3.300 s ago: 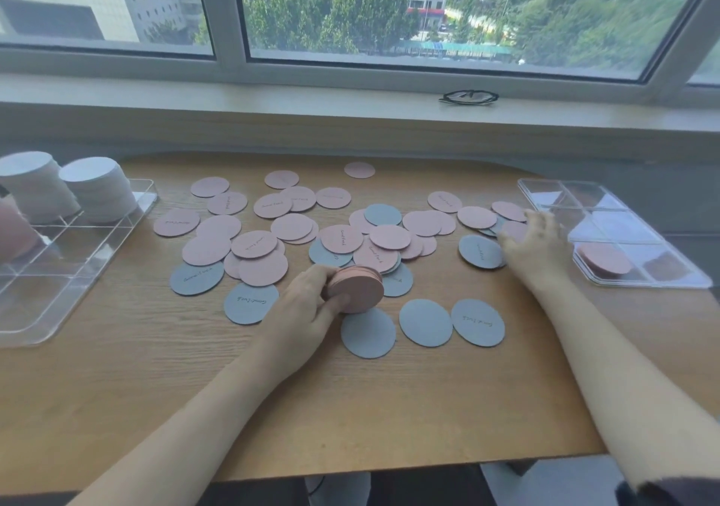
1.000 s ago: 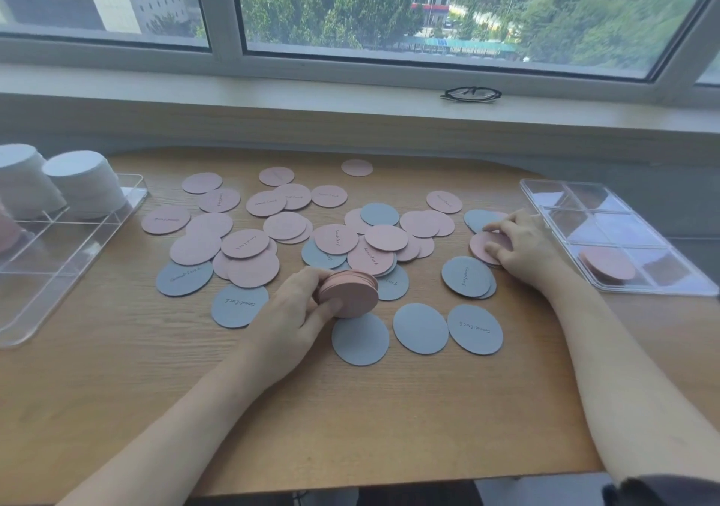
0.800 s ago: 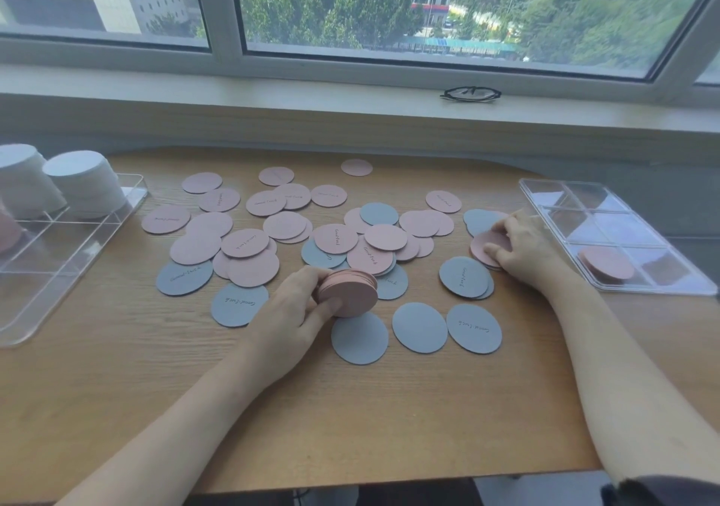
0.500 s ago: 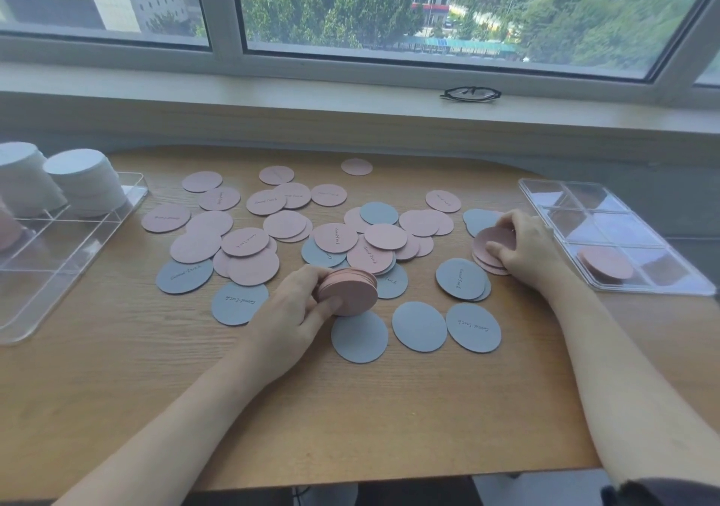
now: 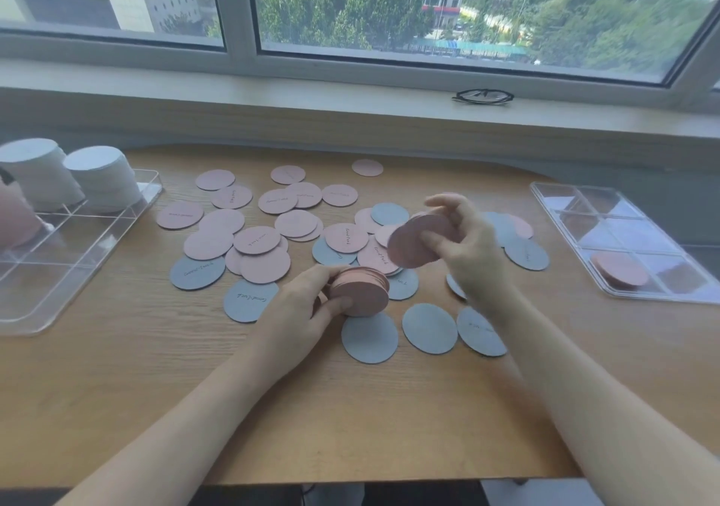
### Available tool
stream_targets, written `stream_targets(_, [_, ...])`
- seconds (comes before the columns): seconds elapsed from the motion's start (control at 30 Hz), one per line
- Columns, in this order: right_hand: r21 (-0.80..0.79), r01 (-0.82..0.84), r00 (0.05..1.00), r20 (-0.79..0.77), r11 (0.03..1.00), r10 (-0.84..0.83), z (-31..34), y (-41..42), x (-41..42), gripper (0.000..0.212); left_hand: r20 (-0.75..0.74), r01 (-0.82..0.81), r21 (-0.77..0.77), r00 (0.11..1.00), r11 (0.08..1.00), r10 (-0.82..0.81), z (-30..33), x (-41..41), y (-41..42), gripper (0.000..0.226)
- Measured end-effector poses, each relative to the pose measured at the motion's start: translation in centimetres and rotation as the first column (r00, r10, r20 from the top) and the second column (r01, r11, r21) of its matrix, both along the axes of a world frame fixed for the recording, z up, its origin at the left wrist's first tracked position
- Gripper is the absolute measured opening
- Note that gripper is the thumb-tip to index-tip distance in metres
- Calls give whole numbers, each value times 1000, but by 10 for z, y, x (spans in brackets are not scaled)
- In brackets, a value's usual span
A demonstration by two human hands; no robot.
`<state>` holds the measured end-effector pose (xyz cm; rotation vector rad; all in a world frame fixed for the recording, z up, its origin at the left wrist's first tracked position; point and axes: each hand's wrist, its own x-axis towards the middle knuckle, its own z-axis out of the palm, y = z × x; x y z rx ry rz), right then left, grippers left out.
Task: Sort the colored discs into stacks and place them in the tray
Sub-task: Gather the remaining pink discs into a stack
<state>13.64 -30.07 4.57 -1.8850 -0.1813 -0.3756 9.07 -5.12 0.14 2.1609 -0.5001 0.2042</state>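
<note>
Daylight from a wide window falls on the wooden desk, where loose pink and grey-blue discs lie scattered. Her left hand curls round a thick pink stack, thumb in front and fingers behind, resting it just above the desk. Her right hand hovers up and to the right of that grip, pinching a small, tilted bunch of pink discs. To join them cleanly, I judge she should level the bunch, centre it over the stack and let the left fingers square the edges, since thin discs slide easily. Grey-blue discs lie directly beneath and beside the stack. A clear divided tray with a few pink discs sits well to the right; another tray with pale stacks sits far left.
</note>
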Motion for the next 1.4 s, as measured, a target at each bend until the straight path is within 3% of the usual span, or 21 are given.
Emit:
stream_targets(0.13, [-53,-241,970,-35,969,239,-12,45,-14,36,42,-3,8,999,1000,3,1,0,0,51])
stream_targets(0.33, [-13,-376,919,-130,926,371,-28,52,-25,30,51,-19,31,999,999,17,-2,2,-1,50])
stream_targets(0.43, [-367,-353,932,-58,860,358,-35,53,-23,48,74,-19,60,997,998,14,-4,3,0,46])
stream_targets(0.5, [-480,-307,936,6,822,353,-32,52,-22,64,93,-18,83,996,996,10,-4,3,-1,46])
stream_targets(0.57, [-523,-269,940,38,809,338,-29,52,-23,73,91,-9,107,996,994,-1,-4,3,-2,49])
stream_targets(0.77, [-514,-277,933,59,812,355,-34,56,-25,61,75,41,141,996,989,-52,-3,1,-3,63])
stream_targets(0.87, [-514,-288,925,71,808,374,-36,55,-23,64,107,17,130,994,991,-31,-3,1,-2,50])
stream_targets(1.0, [-542,-309,923,29,781,384,-30,40,-16,69,-1,-17,59,1000,998,17,-2,-1,-2,37])
stream_targets(1.07, [-468,-213,960,64,858,273,-26,23,-2,57,-37,-32,25,999,999,33,-1,-1,-2,36])
stream_targets(1.13, [-367,30,995,95,930,6,-25,-5,19,46,-41,-40,11,998,999,40,0,-1,-2,35])
stream_targets(1.17, [-356,179,983,90,917,-157,-26,-23,30,41,-36,-43,13,998,999,44,0,-1,-3,35])
stream_targets(1.23, [-472,396,901,33,788,-433,-29,-67,51,38,-35,-48,15,998,999,49,1,-2,-3,37])
stream_targets(1.27, [-568,426,847,-21,704,-530,-31,-89,58,40,-42,-47,14,998,999,48,0,-2,-3,38])
stream_targets(1.33, [-704,400,759,-105,587,-642,-35,-122,65,52,-53,-48,15,997,999,48,0,-1,-3,38])
stream_targets(1.4, [-759,357,729,-138,544,-671,-40,-135,68,56,-56,-49,16,997,999,49,-1,0,-3,38])
